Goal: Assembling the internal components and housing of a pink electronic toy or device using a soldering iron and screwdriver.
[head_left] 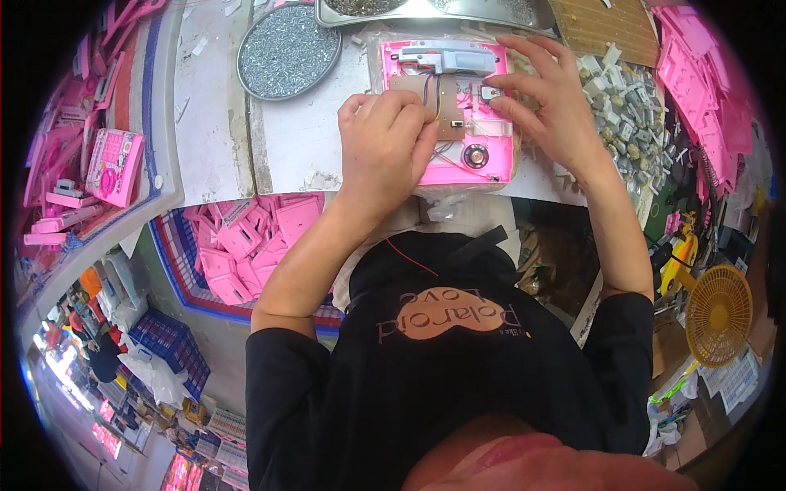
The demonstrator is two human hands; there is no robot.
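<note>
A pink plastic toy housing [449, 173] lies open-side up on the table before me. Inside it are a brown circuit board [446, 102], thin wires, a round black speaker [476, 155] and a grey-white block [467, 60] along the far edge. My left hand [383, 147] is closed over the board's left side, fingertips pinched together; whatever they hold is hidden. From the right reaches my right hand [553, 102], its thumb and index finger gripping a small white-and-grey block [490, 93] at the housing's right side. The other fingers stretch toward the far corner.
A round tray of small screws [288, 51] and a metal tray [409, 11] stand beyond the housing. Small grey-white parts [626, 123] are heaped to the right. Pink shells fill a crate [201, 286] below left; more pink pieces [115, 168] lie far left. A fan [719, 315] stands right.
</note>
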